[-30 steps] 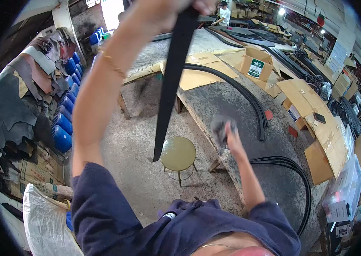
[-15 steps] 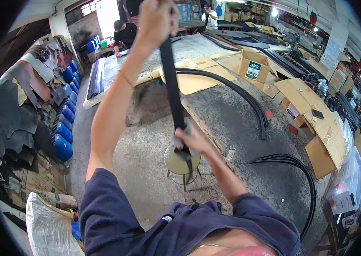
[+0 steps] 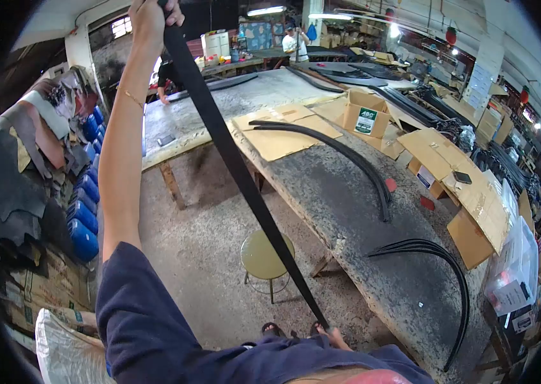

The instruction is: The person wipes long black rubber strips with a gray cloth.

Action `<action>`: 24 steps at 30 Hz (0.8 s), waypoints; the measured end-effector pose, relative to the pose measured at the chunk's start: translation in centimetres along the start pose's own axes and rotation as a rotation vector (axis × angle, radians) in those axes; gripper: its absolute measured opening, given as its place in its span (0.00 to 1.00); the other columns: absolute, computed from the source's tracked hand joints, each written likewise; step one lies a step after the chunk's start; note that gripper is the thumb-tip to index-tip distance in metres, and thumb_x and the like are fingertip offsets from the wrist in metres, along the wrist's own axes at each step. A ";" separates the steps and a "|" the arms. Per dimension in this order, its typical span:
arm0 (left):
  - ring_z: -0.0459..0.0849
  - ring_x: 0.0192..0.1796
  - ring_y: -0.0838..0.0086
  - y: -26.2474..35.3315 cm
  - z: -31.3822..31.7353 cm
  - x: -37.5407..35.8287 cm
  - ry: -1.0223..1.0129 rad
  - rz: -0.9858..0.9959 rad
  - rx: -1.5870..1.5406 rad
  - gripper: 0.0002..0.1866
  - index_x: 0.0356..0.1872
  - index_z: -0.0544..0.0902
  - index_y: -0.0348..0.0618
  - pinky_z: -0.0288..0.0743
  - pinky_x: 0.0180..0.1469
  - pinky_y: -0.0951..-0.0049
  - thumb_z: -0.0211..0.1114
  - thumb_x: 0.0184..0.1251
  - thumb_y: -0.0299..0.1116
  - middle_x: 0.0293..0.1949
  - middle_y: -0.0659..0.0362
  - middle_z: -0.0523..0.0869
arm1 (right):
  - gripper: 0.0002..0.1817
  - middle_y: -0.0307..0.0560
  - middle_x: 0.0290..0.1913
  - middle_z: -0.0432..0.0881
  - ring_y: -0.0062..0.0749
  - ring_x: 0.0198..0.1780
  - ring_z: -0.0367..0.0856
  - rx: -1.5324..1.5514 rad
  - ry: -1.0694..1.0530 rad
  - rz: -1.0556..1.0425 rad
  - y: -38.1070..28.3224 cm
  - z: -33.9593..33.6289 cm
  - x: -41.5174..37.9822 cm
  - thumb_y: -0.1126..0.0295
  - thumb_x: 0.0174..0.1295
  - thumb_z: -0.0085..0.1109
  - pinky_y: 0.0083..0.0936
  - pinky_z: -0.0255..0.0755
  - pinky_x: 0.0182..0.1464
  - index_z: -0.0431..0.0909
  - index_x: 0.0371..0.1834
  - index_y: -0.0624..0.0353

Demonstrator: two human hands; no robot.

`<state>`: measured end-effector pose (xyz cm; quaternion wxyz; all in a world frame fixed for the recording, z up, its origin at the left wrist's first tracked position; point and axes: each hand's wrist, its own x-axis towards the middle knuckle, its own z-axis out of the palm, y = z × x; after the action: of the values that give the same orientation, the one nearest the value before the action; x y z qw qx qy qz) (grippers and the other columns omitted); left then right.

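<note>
A long black strap [image 3: 238, 166] stretches diagonally between my two hands. Raised at the top left, my left hand [image 3: 157, 22] is closed round its upper end. Low in front of my body, my right hand [image 3: 336, 338] is at the strap's lower end, its fingers closed on it and partly hidden. On the workbench [image 3: 321, 217] to the right lie two curved bundles of black strips, one [image 3: 347, 157] near the cardboard and the other [image 3: 453, 262] closer to me.
A round stool [image 3: 264, 255] stands beneath the strap. Cardboard sheets, an open box [image 3: 365, 118] and a phone [image 3: 461, 177] are on the bench. Blue containers [image 3: 83, 214] line the left side. One person [image 3: 295, 45] stands at the back; another is partly hidden behind the strap.
My left hand has moved left and my right hand down towards my body, so the strap now spans a longer length. The view has shifted, and my feet show below.
</note>
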<state>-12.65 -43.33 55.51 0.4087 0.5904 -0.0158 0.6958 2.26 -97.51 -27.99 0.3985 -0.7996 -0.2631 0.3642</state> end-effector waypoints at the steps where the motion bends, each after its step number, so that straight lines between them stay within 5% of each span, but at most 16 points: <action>1: 0.62 0.08 0.78 0.3 1.1 -0.6 -0.009 0.005 -0.011 0.15 0.30 0.68 0.49 0.62 0.11 0.73 0.48 0.70 0.48 0.14 0.65 0.65 | 0.30 0.59 0.36 0.82 0.40 0.42 0.82 0.114 0.022 -0.172 1.2 -1.1 -2.1 0.43 0.49 0.63 0.35 0.73 0.37 0.80 0.38 0.62; 2: 0.62 0.09 0.78 0.8 2.4 -2.1 -0.029 -0.031 -0.052 0.15 0.30 0.68 0.48 0.62 0.11 0.74 0.48 0.70 0.48 0.14 0.65 0.65 | 0.30 0.59 0.36 0.82 0.40 0.42 0.82 0.122 0.029 -0.173 -0.1 -2.4 -4.2 0.43 0.49 0.63 0.35 0.73 0.37 0.80 0.38 0.62; 4: 0.62 0.09 0.78 1.2 3.9 -3.9 -0.146 -0.070 -0.102 0.15 0.30 0.67 0.48 0.63 0.11 0.75 0.48 0.70 0.48 0.14 0.65 0.65 | 0.32 0.60 0.39 0.82 0.41 0.43 0.82 -0.173 0.014 0.378 -7.4 -6.6 -8.8 0.45 0.46 0.68 0.33 0.74 0.39 0.78 0.43 0.63; 7: 0.62 0.09 0.78 1.9 6.8 -4.7 -0.108 0.020 -0.059 0.17 0.29 0.67 0.47 0.63 0.11 0.75 0.47 0.70 0.49 0.14 0.65 0.65 | 0.32 0.62 0.37 0.82 0.42 0.43 0.82 -0.207 0.188 0.465 2.1 -7.7 -10.2 0.47 0.44 0.70 0.34 0.74 0.40 0.78 0.41 0.67; 12: 0.63 0.09 0.80 4.0 12.3 -6.1 -0.152 0.007 -0.072 0.19 0.26 0.68 0.47 0.62 0.11 0.78 0.42 0.72 0.49 0.13 0.66 0.65 | 0.28 0.62 0.37 0.82 0.43 0.45 0.82 -0.253 0.110 0.564 9.3 -10.5 -15.5 0.51 0.44 0.69 0.36 0.74 0.41 0.79 0.37 0.68; 15: 0.64 0.09 0.79 2.6 16.0 -9.4 -0.156 -0.117 -0.012 0.18 0.36 0.67 0.48 0.63 0.10 0.77 0.48 0.69 0.53 0.13 0.65 0.67 | 0.25 0.63 0.39 0.81 0.48 0.43 0.81 -0.160 0.105 0.589 14.8 -11.8 -17.7 0.53 0.49 0.64 0.38 0.72 0.40 0.79 0.38 0.67; 17: 0.72 0.16 0.78 2.9 19.4 -14.1 -0.196 -0.036 0.107 0.13 0.33 0.73 0.40 0.66 0.16 0.78 0.49 0.71 0.39 0.19 0.60 0.74 | 0.25 0.62 0.39 0.81 0.48 0.43 0.81 -0.160 0.076 0.589 16.0 -13.8 -19.3 0.52 0.49 0.63 0.38 0.72 0.41 0.79 0.38 0.66; 24: 0.65 0.09 0.78 -1.1 31.8 -25.9 -0.342 -0.289 -0.079 0.15 0.34 0.68 0.40 0.61 0.10 0.77 0.43 0.73 0.43 0.14 0.61 0.67 | 0.25 0.61 0.39 0.80 0.50 0.44 0.79 -0.118 -0.019 0.599 17.0 -18.2 -26.3 0.48 0.52 0.57 0.39 0.71 0.43 0.78 0.37 0.63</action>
<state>12.85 -72.89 42.98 0.5183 0.6796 -0.0272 0.5184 3.23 -133.60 -24.65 0.2239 -0.8599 -0.0403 0.4570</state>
